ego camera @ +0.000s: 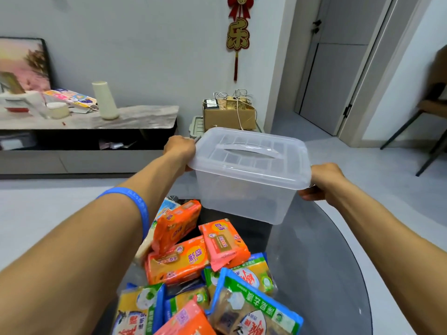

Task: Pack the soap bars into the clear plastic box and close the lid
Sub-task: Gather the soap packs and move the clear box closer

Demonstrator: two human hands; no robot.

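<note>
Box [246,189], lid [249,153] on, between my 2 hands: left [180,149], right [324,181] gripping its short ends; soaps [205,262] nearer me.

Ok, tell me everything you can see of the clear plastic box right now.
The clear plastic box is a translucent, frosted-looking rectangular tub with a matching lid seated on top and a moulded carry handle lying flat along the lid's middle. It looks empty. It sits upright, or is held just above, the far part of the dark glass table, beyond the pile of soap bars. The left hand grips its left lid edge, and the right hand grips the right edge.
</note>
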